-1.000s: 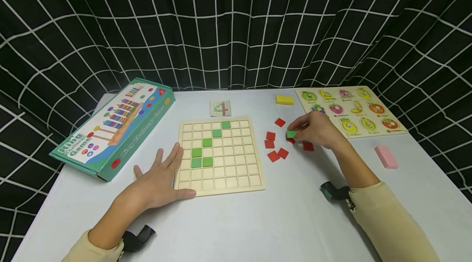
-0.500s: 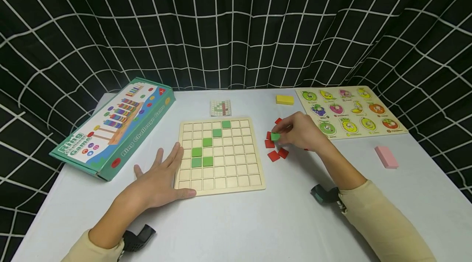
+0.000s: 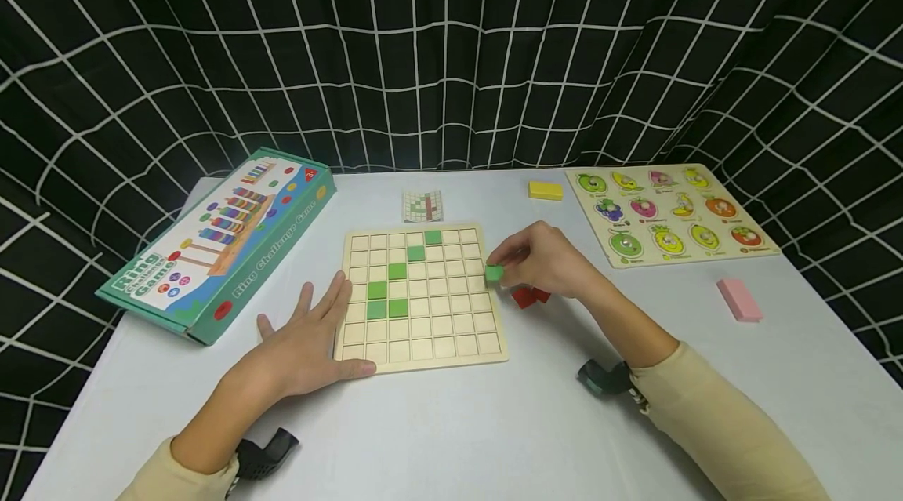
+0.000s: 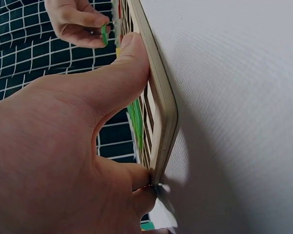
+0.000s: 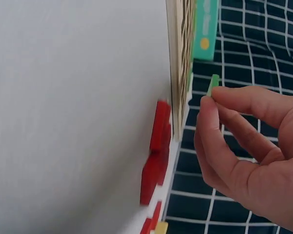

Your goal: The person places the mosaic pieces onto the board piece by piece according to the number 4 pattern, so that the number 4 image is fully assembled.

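My right hand [image 3: 550, 262] pinches a green square tile [image 3: 494, 273] between thumb and fingertips, raised at the right edge of the wooden grid board [image 3: 451, 327]. The pinched tile [image 5: 214, 84] stands on edge in the right wrist view. Fingers spread, my left hand [image 3: 299, 352] rests against the board's left side. Its thumb [image 4: 129, 61] lies over the near left corner, on top of the board. Several green tiles [image 3: 398, 308] sit in the grid, most of them along a diagonal. Red tiles [image 3: 524, 297] lie below my right hand, which hides others.
Beyond the board lies a small pattern card [image 3: 422, 207]. A Ring Challenge Game box [image 3: 226, 242] is at the left. To the right are a fruit puzzle board [image 3: 652, 223], a yellow block [image 3: 545, 190] and a pink block [image 3: 739, 300]. A black gridded curtain [image 3: 451, 54] hangs behind.
My right hand has carried the green tile leftward from over the red tiles to the board's right edge. The left hand has stayed in place.
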### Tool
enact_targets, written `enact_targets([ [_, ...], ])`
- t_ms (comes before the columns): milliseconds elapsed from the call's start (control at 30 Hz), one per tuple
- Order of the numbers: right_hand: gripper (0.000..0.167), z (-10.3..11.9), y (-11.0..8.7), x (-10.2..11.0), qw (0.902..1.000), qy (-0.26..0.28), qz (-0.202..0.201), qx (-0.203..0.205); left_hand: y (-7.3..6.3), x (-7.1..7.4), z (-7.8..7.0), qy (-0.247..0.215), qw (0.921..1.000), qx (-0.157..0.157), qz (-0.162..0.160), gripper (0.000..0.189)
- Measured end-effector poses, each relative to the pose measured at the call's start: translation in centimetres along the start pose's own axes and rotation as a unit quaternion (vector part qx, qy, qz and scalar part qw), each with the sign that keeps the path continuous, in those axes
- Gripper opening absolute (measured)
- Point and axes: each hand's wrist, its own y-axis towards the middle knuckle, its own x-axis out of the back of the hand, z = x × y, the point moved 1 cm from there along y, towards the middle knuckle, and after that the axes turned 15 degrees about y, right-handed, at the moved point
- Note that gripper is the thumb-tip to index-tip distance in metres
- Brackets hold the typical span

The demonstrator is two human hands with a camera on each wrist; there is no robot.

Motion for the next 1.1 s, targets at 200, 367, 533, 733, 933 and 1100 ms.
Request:
enact_targets([
  [200,0.023,0.8,0.1,-1.3,0.9995,0.025,0.018,0.0,0.0,0.0,0.0,-0.004,1.0,0.0,0.0,0.129],
  [367,0.023,1.2,0.3,-2.6,0.9986,0.042,0.033,0.0,0.1,0.0,0.1,-0.002,1.0,0.001,0.001,0.129],
  [533,0.023,1.8,0.5,-3.8,0.9984,0.04,0.04,-0.001,0.2,-0.1,0.1,-0.004,1.0,0.002,0.002,0.129],
  [733,0.022,2.5,0.9,-5.3,0.998,0.032,0.054,0.005,0.2,-0.1,0.1,-0.004,1.0,0.002,0.004,0.128],
  [933,0.022,3.1,1.3,-6.4,0.9976,0.015,0.066,0.012,0.1,0.1,0.0,0.003,1.0,0.002,0.008,0.128],
  [1100,0.023,3.4,1.6,-7.3,0.9971,0.012,0.075,0.002,0.0,0.2,0.1,0.003,0.9999,0.003,0.013,0.128],
])
